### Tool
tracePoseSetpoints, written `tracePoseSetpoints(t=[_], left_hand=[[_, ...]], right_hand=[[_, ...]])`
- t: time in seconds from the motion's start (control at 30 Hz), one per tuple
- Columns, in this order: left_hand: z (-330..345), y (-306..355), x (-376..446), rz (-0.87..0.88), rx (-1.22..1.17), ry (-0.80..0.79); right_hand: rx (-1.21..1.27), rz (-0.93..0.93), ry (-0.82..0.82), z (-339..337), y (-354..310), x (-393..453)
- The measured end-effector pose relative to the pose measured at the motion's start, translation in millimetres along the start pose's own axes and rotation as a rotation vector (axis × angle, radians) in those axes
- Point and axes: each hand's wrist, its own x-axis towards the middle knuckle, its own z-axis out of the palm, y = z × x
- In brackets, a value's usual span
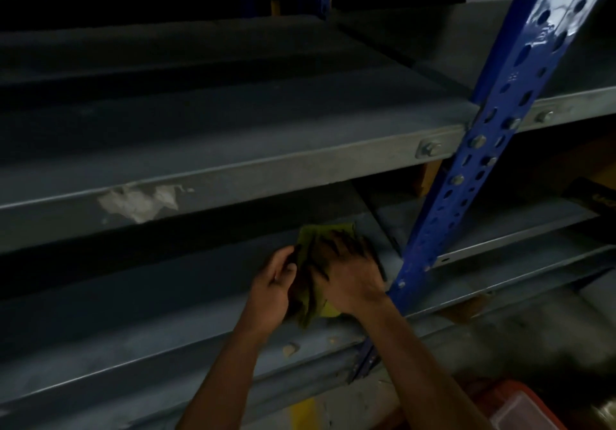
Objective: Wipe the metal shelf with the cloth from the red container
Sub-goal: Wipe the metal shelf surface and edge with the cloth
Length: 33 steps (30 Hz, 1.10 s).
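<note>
Bare hands (350, 283), seemingly crumpled cloth (313, 263), metal shelf (166, 296).

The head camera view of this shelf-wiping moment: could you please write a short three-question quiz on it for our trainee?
1. True or false: both hands touch the green cloth.
2. The cloth lies on which level of the metal shelf: A) the top one, B) the lower one, beside the blue upright, C) the floor?
3. Fill in: the red container shows at the picture's bottom ____ corner.

Key: 1. True: the left hand grips an edge, the right hand presses flat. 2. B. 3. right.
</note>
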Motion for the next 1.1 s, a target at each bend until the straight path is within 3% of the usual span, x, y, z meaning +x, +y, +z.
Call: tracePoseSetpoints(t=[0.13,0.23,0.33,0.57,0.73,0.87,1.0,1.1], left_hand=[[-3.9,-6.0,-12.7,0.149,0.25,-0.054],[-2.7,-4.4,-18.0,0.189,0.271,-0.049],[2.5,-3.1,-20.7,0.208,0.312,-0.037],[6.9,-10.5,-27.0,0.177,0.377,-0.034],[7.0,-9.4,-27.5,0.12,0.341,0.028],[4.6,-9.4,-27.9,0.09,0.304,0.031],[8.9,-3.8,-32.1,0.103,0.379,0.006],[10.2,1.2,-35.2,0.16,0.458,-0.028]], right_hand=[[-0.101,0.112,-0.101,-3.2,22.3,18.7],[-0.011,0.25,-0.107,-4.8,34.8,23.3],[0.069,0.263,-0.089,9.3,40.5,23.9],[-0.028,0.203,-0.096,16.3,34.6,10.0],[0.05,0.057,-0.081,12.6,21.9,-6.2],[0.093,-0.058,-0.164,4.5,22.9,3.6],[0.052,-0.177,-0.258,2.1,23.1,17.7],[0.035,-0.267,-0.242,0.0,20.5,14.9]])
